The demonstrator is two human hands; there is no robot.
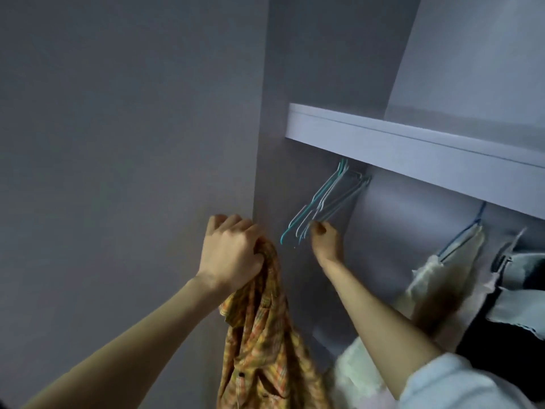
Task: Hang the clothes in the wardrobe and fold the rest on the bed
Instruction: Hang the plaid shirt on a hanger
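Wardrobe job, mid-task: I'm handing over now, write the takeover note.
Left hand: grips the bunched orange plaid shirt, not yet on a hanger.
Right hand: fingers curled on the empty hangers under the shelf.
Done: two garments already hang at right.
Left: free one hanger, put the shirt on it, hang it; the bed is out of view.

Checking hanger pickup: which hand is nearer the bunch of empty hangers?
Right. The right hand is at the lower ends of the empty hangers, fingers curled on them. The left hand is off to their left, holding the orange plaid shirt.
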